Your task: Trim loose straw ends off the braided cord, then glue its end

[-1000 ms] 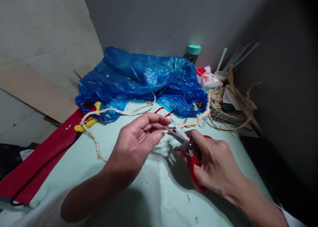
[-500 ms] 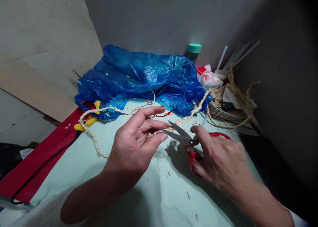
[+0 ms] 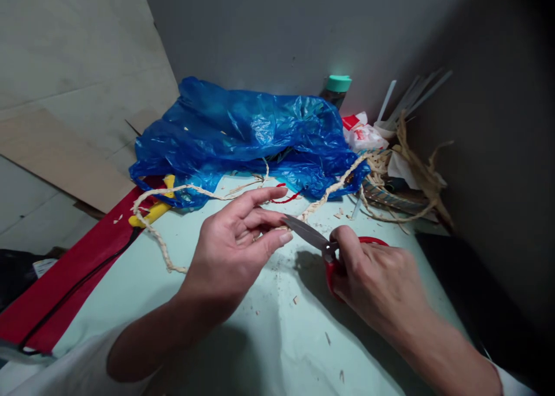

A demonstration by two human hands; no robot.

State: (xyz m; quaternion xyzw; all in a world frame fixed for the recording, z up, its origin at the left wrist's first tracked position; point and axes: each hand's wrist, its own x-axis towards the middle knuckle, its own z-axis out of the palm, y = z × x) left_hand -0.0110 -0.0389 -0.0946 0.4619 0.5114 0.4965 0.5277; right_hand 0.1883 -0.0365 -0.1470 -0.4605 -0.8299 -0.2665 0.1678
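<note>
My left hand (image 3: 238, 243) pinches a pale braided cord (image 3: 332, 189) between thumb and fingers, its index finger stretched out above. One stretch of cord loops round on the left and another runs up to the right; the part inside my palm is mostly hidden. In my right hand (image 3: 375, 274) is a pair of red-handled scissors (image 3: 309, 234). Their blades are closed together, with the tips at my left fingertips, against the cord. A red string (image 3: 286, 199) lies just behind my left index finger.
Behind my hands a crumpled blue plastic bag (image 3: 243, 130) spreads out. A yellow-handled tool (image 3: 151, 215) with a black cable lies left. At the right are a basket (image 3: 390, 196) of fibre strands, a cup of white sticks (image 3: 385, 129) and a green-capped jar (image 3: 338, 85). Scraps dot the pale green tabletop (image 3: 277, 344).
The scissor blades, apart before, have come together at the cord. My right hand has shifted slightly left. My left hand keeps its pinch almost unmoved.
</note>
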